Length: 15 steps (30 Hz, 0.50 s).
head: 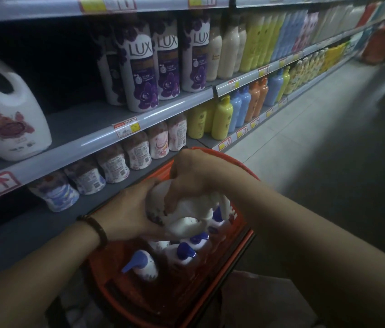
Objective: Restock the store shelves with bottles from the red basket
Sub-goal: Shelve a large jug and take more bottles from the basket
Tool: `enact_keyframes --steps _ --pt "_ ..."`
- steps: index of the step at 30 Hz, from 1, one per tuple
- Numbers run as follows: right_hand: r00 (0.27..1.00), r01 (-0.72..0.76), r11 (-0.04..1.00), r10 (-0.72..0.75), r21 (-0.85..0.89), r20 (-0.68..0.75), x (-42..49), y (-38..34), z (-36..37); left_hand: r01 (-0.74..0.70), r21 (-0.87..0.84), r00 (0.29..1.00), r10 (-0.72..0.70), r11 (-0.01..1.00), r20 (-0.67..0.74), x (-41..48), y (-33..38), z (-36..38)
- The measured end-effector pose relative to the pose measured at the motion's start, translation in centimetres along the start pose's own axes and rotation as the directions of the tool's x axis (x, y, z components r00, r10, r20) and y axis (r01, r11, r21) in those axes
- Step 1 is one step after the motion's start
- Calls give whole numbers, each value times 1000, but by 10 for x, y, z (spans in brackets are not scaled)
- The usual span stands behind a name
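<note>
White handled jug (9,119) stands at the left end of the middle shelf (92,136), near its front edge. Floral bottles (113,164) sit in a row along the front edge of the lower shelf. Left grip (127,216), dark bracelet (97,229) at the wrist, is curled round the near side of a white bottle (186,208). Bottle is held just above the red basket (241,223), over its far half; outline blurred. Right grip (194,176) is curled over the same bottle from above. More white pump bottles (179,256) with blue heads stand inside the basket. Yellow bottles (222,117) stand further right on the lower shelf.
</note>
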State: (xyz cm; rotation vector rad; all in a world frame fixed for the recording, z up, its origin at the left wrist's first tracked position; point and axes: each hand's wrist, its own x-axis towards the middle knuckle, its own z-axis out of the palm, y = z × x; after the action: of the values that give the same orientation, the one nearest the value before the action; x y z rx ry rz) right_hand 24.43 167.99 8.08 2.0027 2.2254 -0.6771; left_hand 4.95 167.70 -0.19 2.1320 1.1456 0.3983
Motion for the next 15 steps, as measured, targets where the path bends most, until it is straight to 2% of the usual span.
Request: enact_keyframes --steps 6,10,15 --pt "994 106 994 -104 -32 44 -3 -15 -8 24 5 1000 -24 1000 20 -11 0 -13" --pt "976 175 984 -172 -16 130 -2 -26 -16 26 -2 998 -26 1000 60 -21 4 -22" --pt "963 216 976 -207 -32 174 -3 -32 -24 51 -105 996 -42 993 79 -29 6 -23"
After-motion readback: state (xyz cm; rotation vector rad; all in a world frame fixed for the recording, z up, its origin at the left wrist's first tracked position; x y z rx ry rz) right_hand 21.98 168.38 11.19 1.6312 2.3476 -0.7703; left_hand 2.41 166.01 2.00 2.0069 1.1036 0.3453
